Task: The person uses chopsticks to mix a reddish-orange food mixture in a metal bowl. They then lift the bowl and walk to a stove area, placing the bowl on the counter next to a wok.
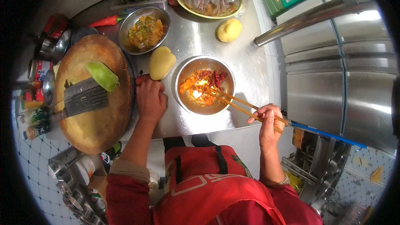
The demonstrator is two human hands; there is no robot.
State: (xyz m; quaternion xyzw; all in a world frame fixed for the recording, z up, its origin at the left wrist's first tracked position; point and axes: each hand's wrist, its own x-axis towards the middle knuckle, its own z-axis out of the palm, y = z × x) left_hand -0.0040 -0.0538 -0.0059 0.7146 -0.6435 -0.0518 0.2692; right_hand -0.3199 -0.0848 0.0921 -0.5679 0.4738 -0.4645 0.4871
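My right hand [270, 121] holds a pair of wooden chopsticks [240, 101], whose tips dip into a stainless steel bowl [230, 100]. Dried red chillies [216, 79], an orange piece of food [188, 83] and reddish seasoning lie in that bowl. My left hand [152, 101] rests on the steel worktop between the bowl and the round chopping board, its fingers curled against a reddish object [141, 78] that is partly hidden; whether it grips this cannot be told. Just beyond those fingers lies a peeled potato [162, 63]. A second peeled potato [229, 30] sits farther back to the right.
A cleaver [86, 97] and a green vegetable piece [102, 75] lie on the wooden chopping board [97, 131]. Behind stand a metal bowl of cooked vegetables [145, 32], a red chilli [104, 21] and a yellow-rimmed bowl [208, 14] with a plastic bag. A steel pipe [306, 18] crosses at right.
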